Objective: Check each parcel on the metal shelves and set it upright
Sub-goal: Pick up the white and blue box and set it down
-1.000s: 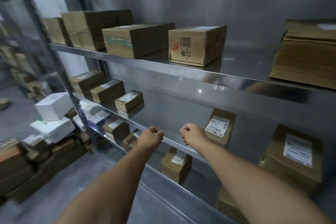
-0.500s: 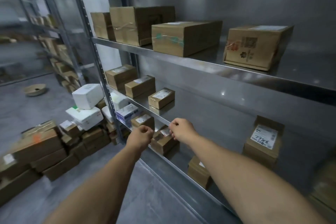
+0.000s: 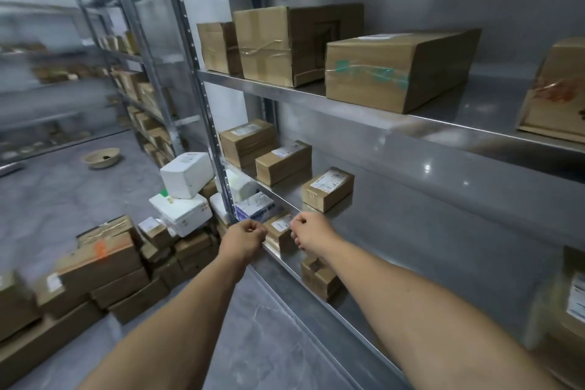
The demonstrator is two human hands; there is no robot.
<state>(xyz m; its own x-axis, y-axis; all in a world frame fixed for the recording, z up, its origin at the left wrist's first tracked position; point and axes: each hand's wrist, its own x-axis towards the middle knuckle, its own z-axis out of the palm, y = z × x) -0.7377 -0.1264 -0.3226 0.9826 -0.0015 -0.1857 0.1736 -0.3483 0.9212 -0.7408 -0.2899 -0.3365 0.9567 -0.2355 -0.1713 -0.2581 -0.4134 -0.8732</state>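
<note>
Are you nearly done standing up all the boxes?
Not nearly. The parcel at the far right seems to stand upright, though it is blurred. Both hands are empty fists: the left hand and right hand hover by a small parcel on the lower shelf. Three labelled parcels on the middle shelf lie flat.

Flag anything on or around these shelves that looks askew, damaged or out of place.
The tall carton on the top shelf has wrinkled tape and a dented lower corner. A white box sits tilted atop the parcel pile beside it, and a bowl sits alone on the floor.
</note>
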